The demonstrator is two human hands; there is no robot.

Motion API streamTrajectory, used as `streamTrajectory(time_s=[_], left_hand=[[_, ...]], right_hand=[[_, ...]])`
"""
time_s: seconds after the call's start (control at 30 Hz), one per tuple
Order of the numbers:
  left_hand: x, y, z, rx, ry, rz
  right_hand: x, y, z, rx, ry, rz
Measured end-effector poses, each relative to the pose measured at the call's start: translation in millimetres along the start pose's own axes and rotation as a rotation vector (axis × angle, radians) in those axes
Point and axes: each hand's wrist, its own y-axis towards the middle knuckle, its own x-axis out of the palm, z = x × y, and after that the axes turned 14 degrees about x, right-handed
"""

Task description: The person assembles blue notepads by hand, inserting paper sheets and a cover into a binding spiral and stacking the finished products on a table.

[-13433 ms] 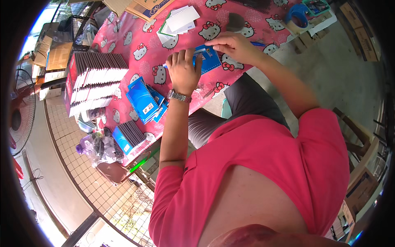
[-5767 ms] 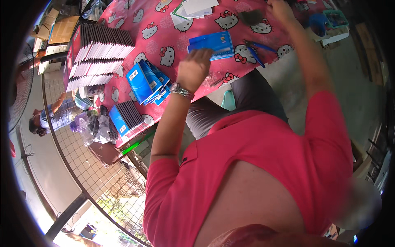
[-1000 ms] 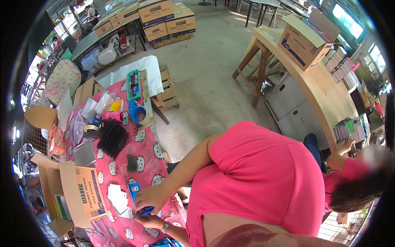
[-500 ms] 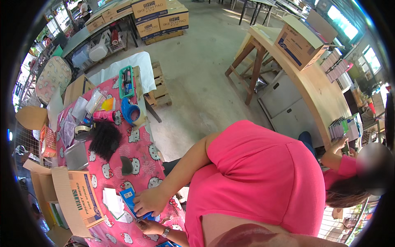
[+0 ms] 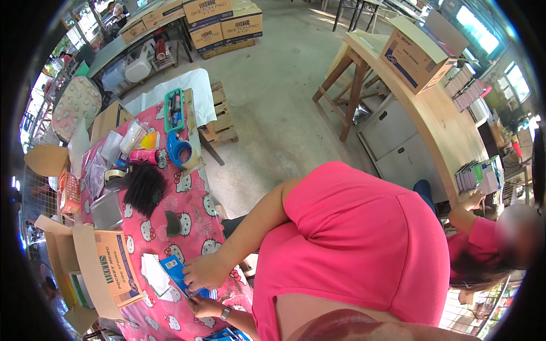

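A blue-covered memo pad [image 5: 173, 267] lies tilted on the pink patterned tablecloth [image 5: 196, 233]. My right hand [image 5: 206, 273] is on its cover, fingers curled over its near side. Below, my left hand [image 5: 206, 307], with a watch on its wrist, grips the pad's lower edge; part of its fingers is hidden. More blue pads show under my hands. Loose white sheets [image 5: 156, 277] touch the left side of the pad. Further blue pads [image 5: 227, 334] lie by my left forearm.
An open cardboard box [image 5: 111, 270] stands left of the sheets. Further up are a black bristly bundle [image 5: 145, 188], a blue tape dispenser [image 5: 180, 152] and a green tray [image 5: 174, 111]. At right, a co-worker's hand [image 5: 473, 200] touches pads on a wooden table [image 5: 424, 111].
The memo pad has shifted slightly up and left, with my right hand moving along on it. My left hand stays at its lower edge. More blue pads show by my left forearm.
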Motion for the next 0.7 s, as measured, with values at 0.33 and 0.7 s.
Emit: streamTrajectory(time_s=[0.33, 0.7], left_hand=[[0.4, -0.8, 1.3, 0.028, -0.026, 0.032], [11.4, -8.1, 3.9, 0.195, 0.048, 0.053]], right_hand=[[3.9, 0.2, 0.0, 0.0, -0.03, 0.019], [-6.9, 7.6, 2.6, 0.901, 1.13, -0.701]])
